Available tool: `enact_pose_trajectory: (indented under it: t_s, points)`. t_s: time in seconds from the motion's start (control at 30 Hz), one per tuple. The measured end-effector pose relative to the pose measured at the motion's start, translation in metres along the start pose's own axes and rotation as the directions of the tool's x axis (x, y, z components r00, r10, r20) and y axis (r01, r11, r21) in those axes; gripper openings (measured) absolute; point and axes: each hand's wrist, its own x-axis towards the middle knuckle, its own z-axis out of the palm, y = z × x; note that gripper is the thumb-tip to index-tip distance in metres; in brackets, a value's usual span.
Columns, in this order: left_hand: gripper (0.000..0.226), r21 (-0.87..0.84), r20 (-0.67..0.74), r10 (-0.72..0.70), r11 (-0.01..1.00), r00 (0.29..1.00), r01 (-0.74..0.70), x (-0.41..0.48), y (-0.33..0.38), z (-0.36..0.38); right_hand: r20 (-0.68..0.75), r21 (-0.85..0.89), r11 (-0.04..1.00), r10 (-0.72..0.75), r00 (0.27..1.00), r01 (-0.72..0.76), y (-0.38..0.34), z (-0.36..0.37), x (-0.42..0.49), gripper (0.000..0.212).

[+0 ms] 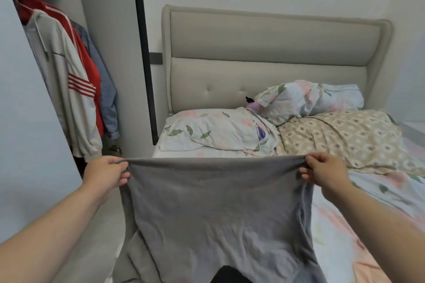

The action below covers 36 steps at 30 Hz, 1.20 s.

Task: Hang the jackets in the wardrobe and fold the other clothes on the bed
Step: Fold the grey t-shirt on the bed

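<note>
I hold a grey garment (218, 209) stretched out in the air over the bed's near left corner. My left hand (107, 173) pinches its upper left corner and my right hand (324, 173) pinches its upper right corner. The cloth hangs down flat between them and hides the bed's edge below. In the open wardrobe (96, 30) at the left hang a white jacket with red stripes (66, 80), a red jacket (92, 71) and a blue denim jacket (107, 89). The bed (345, 236) has a floral sheet.
Two floral pillows (216, 131) (310, 99) lie at the padded headboard (264, 53). A beige patterned blanket (345, 138) covers the bed's right side. A small purple thing (253, 104) sits between the pillows. A dark object (227, 275) shows at the bottom edge.
</note>
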Motion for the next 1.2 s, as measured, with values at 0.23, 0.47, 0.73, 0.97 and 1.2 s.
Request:
enact_pose_trajectory:
  t_s: [0.23, 0.47, 0.73, 0.97, 1.2]
  points:
    - [0.007, 0.007, -0.035, -0.108, 0.994, 0.994, 0.108, 0.056, -0.036, 0.049, -0.042, -0.087, 0.995, 0.035, 0.998, -0.039, 0.041, 0.044, 0.049, 0.012]
    - [0.012, 0.144, -0.103, -0.146, 0.977, 0.984, 0.16, 0.12, -0.081, 0.11, -0.075, -0.339, 0.939, 0.027, 0.997, -0.051, 0.102, 0.089, 0.113, 0.013]
    - [0.025, 0.433, -0.072, -0.133, 0.889, 0.988, 0.151, 0.111, -0.145, 0.121, -0.094, -0.617, 0.781, 0.044, 0.995, -0.093, 0.164, 0.085, 0.126, 0.013]
    - [0.013, 0.271, 0.152, -0.427, 0.885, 0.891, 0.378, 0.113, -0.151, 0.116, 0.017, -0.549, 0.8, 0.301, 0.954, -0.243, 0.171, 0.08, 0.126, 0.024]
    - [0.019, 0.129, 0.223, -0.506, 0.863, 0.833, 0.489, 0.124, -0.143, 0.131, -0.028, -0.475, 0.764, 0.483, 0.875, -0.437, 0.163, 0.105, 0.142, 0.004]
